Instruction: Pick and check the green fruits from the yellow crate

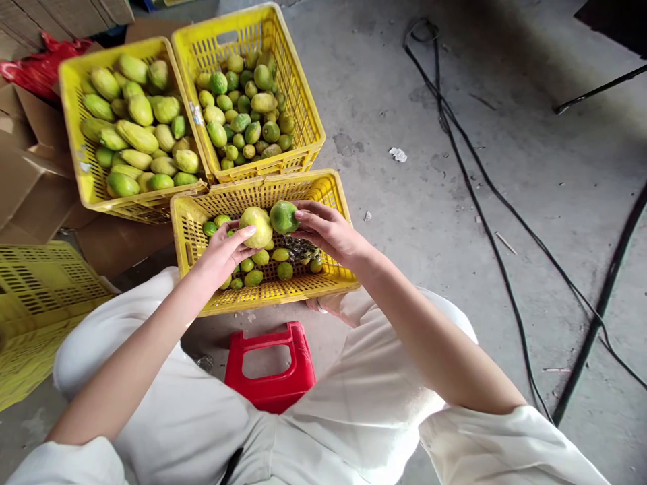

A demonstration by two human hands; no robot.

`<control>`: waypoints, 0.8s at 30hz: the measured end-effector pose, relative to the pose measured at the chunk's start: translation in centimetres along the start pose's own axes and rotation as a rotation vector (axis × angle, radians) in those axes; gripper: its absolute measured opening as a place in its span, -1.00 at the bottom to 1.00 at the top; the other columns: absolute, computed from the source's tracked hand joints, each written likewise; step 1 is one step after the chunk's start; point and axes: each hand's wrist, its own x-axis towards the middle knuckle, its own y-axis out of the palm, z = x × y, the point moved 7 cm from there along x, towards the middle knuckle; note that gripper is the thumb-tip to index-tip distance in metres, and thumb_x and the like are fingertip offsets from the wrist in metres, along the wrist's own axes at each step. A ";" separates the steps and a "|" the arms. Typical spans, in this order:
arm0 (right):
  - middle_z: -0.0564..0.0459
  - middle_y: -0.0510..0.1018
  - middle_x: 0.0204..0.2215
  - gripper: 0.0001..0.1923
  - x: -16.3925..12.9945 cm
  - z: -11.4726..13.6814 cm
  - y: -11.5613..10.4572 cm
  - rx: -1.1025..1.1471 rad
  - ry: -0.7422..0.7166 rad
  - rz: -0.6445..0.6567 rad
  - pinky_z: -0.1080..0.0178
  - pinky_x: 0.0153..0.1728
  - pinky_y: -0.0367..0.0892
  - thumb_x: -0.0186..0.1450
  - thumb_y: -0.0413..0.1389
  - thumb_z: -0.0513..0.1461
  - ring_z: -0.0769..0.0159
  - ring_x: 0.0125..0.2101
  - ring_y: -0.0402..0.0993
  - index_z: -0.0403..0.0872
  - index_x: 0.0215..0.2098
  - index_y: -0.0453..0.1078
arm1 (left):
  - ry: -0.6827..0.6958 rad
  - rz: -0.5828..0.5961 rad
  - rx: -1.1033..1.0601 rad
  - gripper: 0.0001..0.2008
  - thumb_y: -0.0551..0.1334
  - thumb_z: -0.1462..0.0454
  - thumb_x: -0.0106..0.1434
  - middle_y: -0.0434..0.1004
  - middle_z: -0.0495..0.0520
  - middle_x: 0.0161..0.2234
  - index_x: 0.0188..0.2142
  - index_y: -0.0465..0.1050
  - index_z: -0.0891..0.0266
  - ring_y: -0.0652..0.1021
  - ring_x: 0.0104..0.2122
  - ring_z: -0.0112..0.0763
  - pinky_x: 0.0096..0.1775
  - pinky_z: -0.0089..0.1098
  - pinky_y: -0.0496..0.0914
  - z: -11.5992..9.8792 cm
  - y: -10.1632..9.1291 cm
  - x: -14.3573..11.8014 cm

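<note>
Over the near yellow crate [267,294], both my hands hold citrus fruit side by side. My left hand [227,248] is closed round a large pale yellow-green citrus fruit [256,227], with the thumb on its near side. In the fingers of my right hand [326,229] is a smaller, darker green citrus fruit [284,217]. The two fruits almost touch. Below them, several small green and yellow citrus fruits [253,277] lie on the crate's bottom, beside a dark, shiny patch [302,249] that I cannot make out.
Behind stand two more yellow crates: the left crate [75,145] has large, long fruits, the right crate [298,87] smaller round ones. A red plastic stool [270,387] is between my legs. Another yellow crate [40,296] and cardboard [30,182] lie left. Black cables [485,256] cross the floor right.
</note>
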 end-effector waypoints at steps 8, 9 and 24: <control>-0.01 0.78 -0.06 -0.23 0.0 -0.2 0.0 0.002 0.011 -0.043 0.09 0.13 0.78 -0.08 0.77 0.15 0.10 0.05 0.75 0.02 -0.06 0.67 | 0.035 0.023 0.018 -0.62 0.59 0.34 0.16 0.80 0.08 -0.10 -0.12 0.50 0.15 0.81 -0.03 -0.12 0.19 0.02 0.72 -0.5 0.2 -0.2; -0.02 0.78 -0.05 -0.22 0.0 -0.3 0.0 0.005 0.015 -0.045 0.10 0.11 0.78 -0.10 0.77 0.16 0.10 0.05 0.76 0.02 -0.07 0.66 | 0.030 0.031 0.020 -0.63 0.59 0.34 0.16 0.80 0.08 -0.11 -0.11 0.52 0.16 0.81 -0.05 -0.14 0.19 0.01 0.72 -0.5 0.2 -0.2; -0.01 0.80 0.00 -0.40 0.1 0.0 -0.9 -0.046 -0.005 -0.078 0.06 0.11 0.71 0.16 0.61 0.09 0.13 0.01 0.75 0.05 0.06 0.67 | -0.009 0.038 0.007 -0.72 0.54 0.29 0.27 0.82 0.12 -0.13 -0.09 0.54 0.16 0.84 -0.06 -0.09 0.15 0.00 0.75 0.0 0.2 -0.1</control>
